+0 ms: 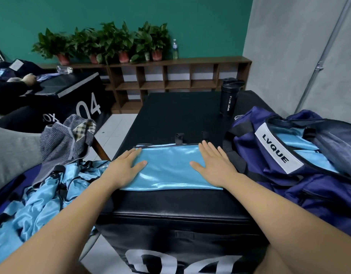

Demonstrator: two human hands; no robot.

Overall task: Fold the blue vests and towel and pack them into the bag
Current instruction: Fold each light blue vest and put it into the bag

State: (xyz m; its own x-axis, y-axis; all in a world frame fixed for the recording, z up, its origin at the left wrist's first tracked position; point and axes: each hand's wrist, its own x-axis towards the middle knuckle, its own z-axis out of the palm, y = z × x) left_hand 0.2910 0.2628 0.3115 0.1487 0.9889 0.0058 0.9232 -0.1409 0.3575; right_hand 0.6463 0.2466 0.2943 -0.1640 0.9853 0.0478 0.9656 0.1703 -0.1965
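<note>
Your work surface is the top of a black padded box (170,119). Its near edge runs just below your forearms, and its left edge drops to the white floor. The far half of the top is bare, except for a black sport bottle (229,96) standing near the far right corner.

The navy bag (301,175) covers the right side of the top and hangs over the right edge. It is open, and light blue cloth already lies inside it, under the white strap label.

To the left, off the left edge, a loose pile of blue vests (38,198) lies crumpled, and a grey striped towel (66,139) rests on top of it, at its far side.

The folded vest (168,168) lies flat in the middle of the top, a long band with two black loops at its far edge. Its right end almost reaches the bag.

Your left hand (124,168) presses flat on the left end of this vest, fingers together and thumb spread toward the centre. Your right hand (215,164) lies flat on the right end, fingers extended, thumb also toward the centre. Neither hand pinches anything.
</note>
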